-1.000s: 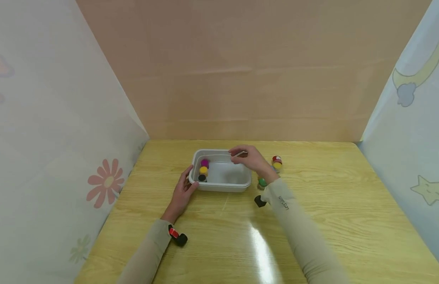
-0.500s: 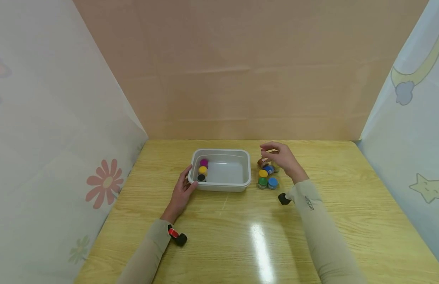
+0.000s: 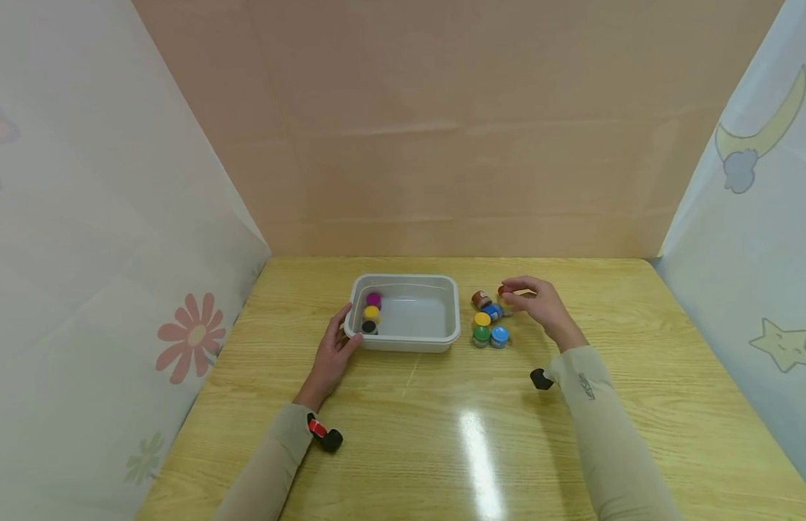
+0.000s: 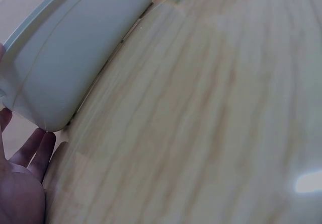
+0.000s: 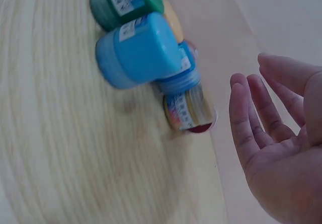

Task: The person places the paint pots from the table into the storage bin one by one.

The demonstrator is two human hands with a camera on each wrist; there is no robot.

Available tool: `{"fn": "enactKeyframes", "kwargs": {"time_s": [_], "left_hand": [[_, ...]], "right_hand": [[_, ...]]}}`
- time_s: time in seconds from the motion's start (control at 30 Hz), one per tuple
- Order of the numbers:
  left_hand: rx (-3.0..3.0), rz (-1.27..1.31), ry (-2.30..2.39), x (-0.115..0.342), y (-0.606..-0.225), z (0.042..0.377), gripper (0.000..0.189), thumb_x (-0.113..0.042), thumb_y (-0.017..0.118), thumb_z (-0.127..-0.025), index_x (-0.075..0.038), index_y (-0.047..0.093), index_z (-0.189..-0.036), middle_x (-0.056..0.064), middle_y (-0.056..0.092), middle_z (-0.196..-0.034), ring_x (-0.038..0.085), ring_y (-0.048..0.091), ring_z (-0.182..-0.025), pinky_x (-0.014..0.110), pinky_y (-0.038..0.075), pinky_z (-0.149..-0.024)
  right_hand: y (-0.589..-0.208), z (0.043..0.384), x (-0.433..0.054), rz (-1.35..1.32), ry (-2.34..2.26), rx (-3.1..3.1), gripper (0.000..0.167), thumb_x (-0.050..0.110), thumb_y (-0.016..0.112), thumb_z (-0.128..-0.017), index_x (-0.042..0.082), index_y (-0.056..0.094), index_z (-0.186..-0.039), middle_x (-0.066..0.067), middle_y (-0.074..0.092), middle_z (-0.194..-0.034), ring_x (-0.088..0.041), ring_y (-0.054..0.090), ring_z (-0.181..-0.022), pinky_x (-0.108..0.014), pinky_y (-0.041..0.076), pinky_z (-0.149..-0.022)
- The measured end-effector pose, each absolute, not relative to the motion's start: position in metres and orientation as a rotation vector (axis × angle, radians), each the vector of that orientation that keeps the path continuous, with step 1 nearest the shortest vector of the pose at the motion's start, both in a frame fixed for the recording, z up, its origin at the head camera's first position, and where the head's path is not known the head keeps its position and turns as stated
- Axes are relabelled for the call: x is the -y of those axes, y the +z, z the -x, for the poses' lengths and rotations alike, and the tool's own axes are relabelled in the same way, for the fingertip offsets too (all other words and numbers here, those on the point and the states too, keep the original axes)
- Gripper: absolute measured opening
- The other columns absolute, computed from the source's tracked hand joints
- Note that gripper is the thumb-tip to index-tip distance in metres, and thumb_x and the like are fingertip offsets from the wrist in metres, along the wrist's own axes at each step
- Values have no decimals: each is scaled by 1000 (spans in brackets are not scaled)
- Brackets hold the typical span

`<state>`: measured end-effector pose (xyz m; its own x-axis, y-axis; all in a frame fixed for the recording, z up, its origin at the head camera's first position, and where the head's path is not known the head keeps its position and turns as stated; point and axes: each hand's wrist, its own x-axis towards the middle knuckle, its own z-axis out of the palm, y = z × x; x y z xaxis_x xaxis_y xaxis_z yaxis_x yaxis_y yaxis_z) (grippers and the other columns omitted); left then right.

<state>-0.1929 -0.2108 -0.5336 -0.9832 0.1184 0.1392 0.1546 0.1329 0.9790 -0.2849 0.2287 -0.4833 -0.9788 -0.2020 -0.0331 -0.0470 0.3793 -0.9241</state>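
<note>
"Tray (image 3: 412, 349) first: where does it sit?"

"Toward the far side of the wooden bench (image 3: 403, 434). It's white, with three jars lined up inside along its left end: purple jar (image 3: 374, 300) farthest back, yellow-lidded jar (image 3: 372, 313) in the middle, black-lidded jar (image 3: 369, 328) nearest the person."

"And the left grip (image 3: 330, 356)?"

"At that same end. Its fingers are fairly straight, touching the outside of the near left corner, with the thumb by the rim."

"What's on the other side?"

"A close cluster on the bench, just beyond the right end. Green-lidded jar (image 3: 481, 336) and light blue jar (image 3: 500, 336) stand side by side in front. Behind them come another yellow lid (image 3: 482, 319), a dark blue jar (image 3: 492, 312) on its side and a tipped brown jar (image 3: 481, 299)."

"Right grip (image 3: 540, 300)?"

"Fingers extended and empty, near a red jar (image 3: 503, 289) that they partly hide in the head view. The right wrist view shows a gap between fingertips and jars."
</note>
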Motion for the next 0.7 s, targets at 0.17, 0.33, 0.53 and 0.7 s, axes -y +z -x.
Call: {"fn": "enactKeyframes", "kwargs": {"time_s": [0.17, 0.33, 0.53, 0.7], "left_hand": [[2350, 272, -2026, 214, -545, 199, 67, -21, 60, -107, -23, 26, -165, 7, 21, -172, 35, 35, -154, 53, 32, -123], [2350, 267, -2030, 217, -557, 206, 69, -19, 60, -107, -27, 25, -165, 6, 19, -173, 34, 34, -154, 53, 33, -123], [2322, 284, -2028, 217, -560, 205, 67, -25, 62, -106, -34, 29, -163, 0, 23, -172, 31, 37, -152, 53, 35, -122], [2321, 297, -2016, 216, -560, 205, 66, -30, 63, -105, -37, 30, -162, -2, 25, -171, 31, 39, -152, 55, 35, -121]], "right_hand": [[-492, 283, -238, 159, -1644, -2489, 49, 19, 63, -105, -1, 52, -148, -27, 52, -148, -41, 63, -119, -42, 60, -93], [-504, 282, -243, 120, -1635, -2479, 47, 19, 66, -103, 2, 56, -146, -24, 52, -150, -16, 69, -103, -38, 61, -87], [-516, 285, -241, 124, -1601, -2498, 44, 19, 68, -102, 5, 60, -143, -21, 49, -152, -20, 68, -109, -32, 61, -80], [-520, 285, -240, 76, -1553, -2516, 46, 23, 68, -103, 8, 58, -144, -20, 45, -157, -30, 63, -117, -28, 58, -78]]}}
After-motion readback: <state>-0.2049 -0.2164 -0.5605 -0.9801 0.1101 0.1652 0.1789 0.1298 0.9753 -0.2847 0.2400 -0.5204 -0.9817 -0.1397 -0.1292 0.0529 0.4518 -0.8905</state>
